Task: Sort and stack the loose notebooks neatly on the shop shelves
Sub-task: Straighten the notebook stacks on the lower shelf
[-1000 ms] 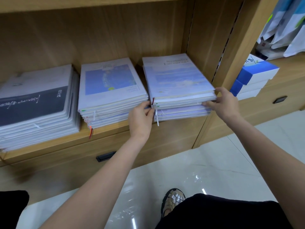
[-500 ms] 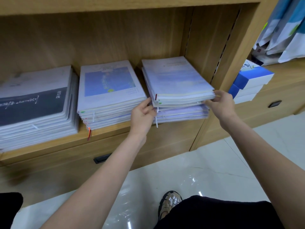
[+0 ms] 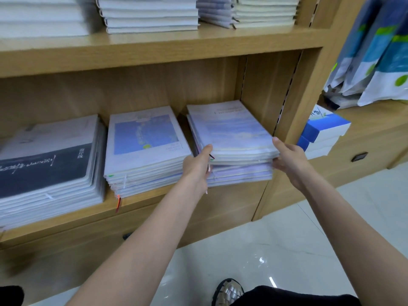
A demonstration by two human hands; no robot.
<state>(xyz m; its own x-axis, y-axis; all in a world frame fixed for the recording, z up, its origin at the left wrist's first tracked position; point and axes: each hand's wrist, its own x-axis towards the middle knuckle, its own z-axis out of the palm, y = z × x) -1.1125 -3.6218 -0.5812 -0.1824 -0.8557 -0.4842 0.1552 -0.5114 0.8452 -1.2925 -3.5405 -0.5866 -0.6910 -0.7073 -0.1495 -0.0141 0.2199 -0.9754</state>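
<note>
Squaring the right-hand stack of notebooks [image 3: 231, 138] on the shelf [image 3: 141, 202].
Left hand [image 3: 198, 164] and right hand [image 3: 287, 160] gripping upper bundle's near corners; best lowered evenly, edges flush with those beneath.

1. Notebook stacks, middle shelf: three — left stack [image 3: 47, 160], centre stack [image 3: 143, 149], right stack [image 3: 231, 140].
2. Stacks on the upper shelf, top of frame: at least four [image 3: 150, 14]; left edge blurred.
3. Blue-and-white boxes, right of frame: three, stacked [image 3: 324, 131].
4. Hands: two — left hand [image 3: 197, 164], right hand [image 3: 289, 161].
5. Sandalled feet, bottom centre: one [image 3: 227, 291].
</note>
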